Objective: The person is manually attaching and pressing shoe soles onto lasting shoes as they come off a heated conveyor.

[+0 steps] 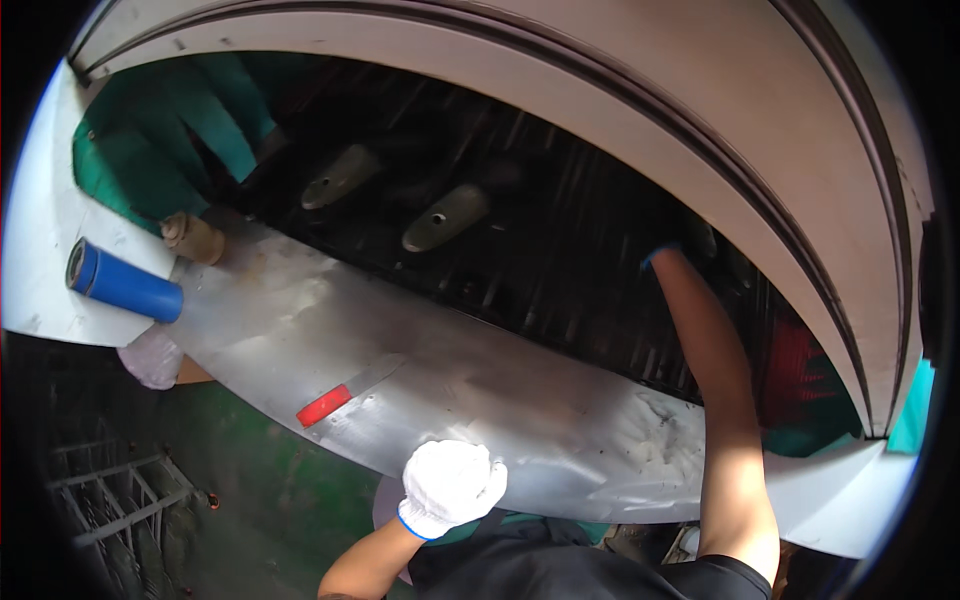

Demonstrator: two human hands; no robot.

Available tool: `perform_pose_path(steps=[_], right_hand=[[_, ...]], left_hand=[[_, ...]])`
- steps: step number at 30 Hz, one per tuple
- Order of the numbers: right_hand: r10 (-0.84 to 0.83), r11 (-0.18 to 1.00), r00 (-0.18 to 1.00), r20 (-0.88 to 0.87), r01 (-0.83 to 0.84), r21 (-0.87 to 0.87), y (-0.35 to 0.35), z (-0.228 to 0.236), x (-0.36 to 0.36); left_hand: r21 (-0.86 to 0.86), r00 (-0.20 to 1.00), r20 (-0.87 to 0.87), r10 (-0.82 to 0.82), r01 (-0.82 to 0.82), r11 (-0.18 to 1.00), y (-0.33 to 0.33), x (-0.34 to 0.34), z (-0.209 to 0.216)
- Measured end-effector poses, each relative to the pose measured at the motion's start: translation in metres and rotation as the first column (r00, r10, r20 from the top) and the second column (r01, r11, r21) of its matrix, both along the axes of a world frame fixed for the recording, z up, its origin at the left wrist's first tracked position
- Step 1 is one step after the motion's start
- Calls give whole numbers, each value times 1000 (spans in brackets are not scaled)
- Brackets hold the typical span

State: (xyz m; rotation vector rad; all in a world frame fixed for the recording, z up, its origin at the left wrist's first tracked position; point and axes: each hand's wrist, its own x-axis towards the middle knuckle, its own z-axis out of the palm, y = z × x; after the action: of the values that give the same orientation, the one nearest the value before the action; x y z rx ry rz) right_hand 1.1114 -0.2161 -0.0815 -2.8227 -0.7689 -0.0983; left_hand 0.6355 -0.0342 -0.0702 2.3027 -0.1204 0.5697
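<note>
My left hand (450, 485), in a white knit glove with a blue cuff, rests at the near edge of a bare metal ledge (480, 385). Its fingers are curled under, and whatever they may hold is hidden. To its upper left, a red-handled knife or scraper (326, 405) with a flat grey blade lies on the ledge, touched by neither hand. My right arm (715, 370) stretches into the dark opening of a machine. Only the blue glove cuff (660, 252) shows at that wrist; the right hand's fingers are lost in shadow.
A blue cylinder (125, 282) and a small tan canister (193, 238) lie at the left end. Two rounded olive parts (445, 217) sit inside the dark opening. A pale curved cover (600, 60) arches overhead. On the lower left floor is a metal rack (125, 500).
</note>
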Motion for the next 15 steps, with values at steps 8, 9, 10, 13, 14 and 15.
perform_pose_path(steps=[8,9,10,13,14,15], right_hand=[[6,999,1000,-6,-6,50,80,-6,26],[31,994,999,13,-33,107,76,-2,18],[54,984,998,29,-58,167,65,2,5],[116,934,992,57,-128,334,14,24,-59],[139,916,989,49,-147,374,-5,32,-91],[152,906,988,23,-149,396,-29,41,-125]], left_hand=[[61,998,54,40,-44,997,7,-7,3],[36,998,-59,14,-12,999,9,-7,5],[6,985,-171,-19,21,1000,14,-6,10],[-51,980,-165,-114,107,993,34,5,-9],[-61,984,-109,-144,138,989,44,12,-17],[49,992,-111,-54,60,997,55,28,-9]])
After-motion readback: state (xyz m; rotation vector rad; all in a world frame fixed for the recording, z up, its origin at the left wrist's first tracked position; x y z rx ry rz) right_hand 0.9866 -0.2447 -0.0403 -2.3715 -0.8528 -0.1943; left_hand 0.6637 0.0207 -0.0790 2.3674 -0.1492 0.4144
